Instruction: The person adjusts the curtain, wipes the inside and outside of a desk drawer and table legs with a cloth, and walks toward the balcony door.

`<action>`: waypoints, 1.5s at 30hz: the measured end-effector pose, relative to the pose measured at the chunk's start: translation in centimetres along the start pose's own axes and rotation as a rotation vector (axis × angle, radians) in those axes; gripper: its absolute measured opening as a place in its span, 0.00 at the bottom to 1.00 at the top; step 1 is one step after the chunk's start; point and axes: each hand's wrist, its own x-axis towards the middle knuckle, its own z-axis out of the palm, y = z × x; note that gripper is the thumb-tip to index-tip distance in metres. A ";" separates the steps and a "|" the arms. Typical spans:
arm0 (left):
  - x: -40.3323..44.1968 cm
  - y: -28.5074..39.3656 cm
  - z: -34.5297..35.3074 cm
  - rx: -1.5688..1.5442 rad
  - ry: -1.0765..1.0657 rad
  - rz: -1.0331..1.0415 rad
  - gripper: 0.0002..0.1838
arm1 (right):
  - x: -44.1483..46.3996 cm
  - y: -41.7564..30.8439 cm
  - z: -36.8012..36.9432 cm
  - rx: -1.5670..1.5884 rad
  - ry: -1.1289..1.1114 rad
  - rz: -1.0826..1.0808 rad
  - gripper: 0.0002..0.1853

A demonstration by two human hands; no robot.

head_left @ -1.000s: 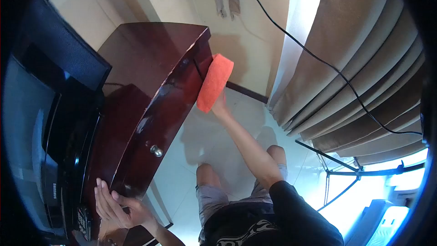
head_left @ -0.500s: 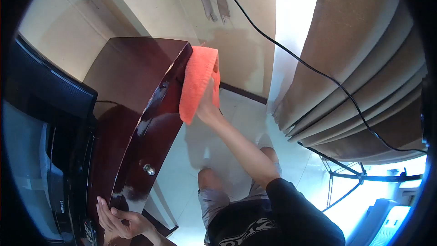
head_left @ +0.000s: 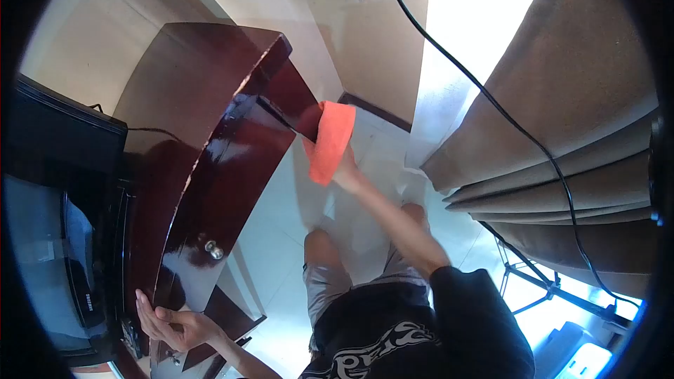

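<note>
An orange cloth (head_left: 332, 142) is bunched in my right hand (head_left: 346, 170), whose fingers are mostly hidden behind it. The cloth lies against the far end of the dark red wooden cabinet's front (head_left: 242, 147), below the top edge. My left hand (head_left: 175, 326) rests at the near end of the cabinet, its fingers stretched out along the top edge. A round metal knob (head_left: 213, 250) sits on the drawer front between my hands. The cabinet's edge is chipped, with pale wood showing along it.
A black television (head_left: 60, 224) stands on the cabinet top at left, with a remote control (head_left: 131, 337) near it. A black cable (head_left: 484, 91) crosses the view in front of brown curtains (head_left: 533, 133). Lower right, a dark metal frame (head_left: 540, 284) stands on the pale tiled floor.
My right hand has moved the cloth down from the cabinet's upper far corner to lower on its front. The left hand stays at the near edge. The view has shifted slightly.
</note>
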 end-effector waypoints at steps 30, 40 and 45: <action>-2.4 -0.3 0.8 0.023 0.075 -0.126 0.19 | -7.6 11.6 6.0 1.057 0.161 0.624 0.32; -0.8 1.7 1.7 0.020 0.103 -0.135 0.23 | -9.2 13.8 3.7 -0.283 -0.148 0.087 0.27; -0.8 2.0 1.8 0.026 0.102 -0.145 0.24 | -11.2 21.2 5.3 -0.130 0.144 -0.127 0.24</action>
